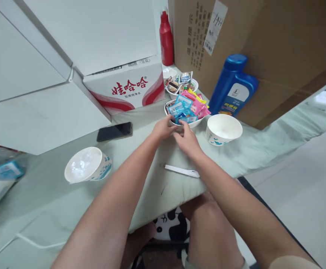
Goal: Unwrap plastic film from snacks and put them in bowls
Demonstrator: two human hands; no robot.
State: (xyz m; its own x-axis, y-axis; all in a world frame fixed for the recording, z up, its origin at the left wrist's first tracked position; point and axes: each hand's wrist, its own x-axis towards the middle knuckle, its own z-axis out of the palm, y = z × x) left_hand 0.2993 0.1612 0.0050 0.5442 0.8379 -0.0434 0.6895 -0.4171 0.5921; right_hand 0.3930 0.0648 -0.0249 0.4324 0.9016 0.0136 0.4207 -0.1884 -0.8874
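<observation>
A white paper bowl (198,123) heaped with small wrapped snack packets stands at the back of the table. Blue packets (185,106) lie at its front and left, pink packets (198,107) at its right. My left hand (164,129) is closed at the bowl's front left rim, fingers over the edge against the blue packets and thumb outside. Beside it, my right hand (189,141) has its fingertips over the front rim on a blue packet, with its thumb below the edge. The fingers partly hide the rim.
Paper bowls stand left (88,164) and right (223,129); another bowl of snacks (182,84) is behind. A phone (114,132), white-handled cutter (182,170), blue bottle (232,87), red bottle (166,39), water carton (126,87) and cardboard box (252,56) surround the work area.
</observation>
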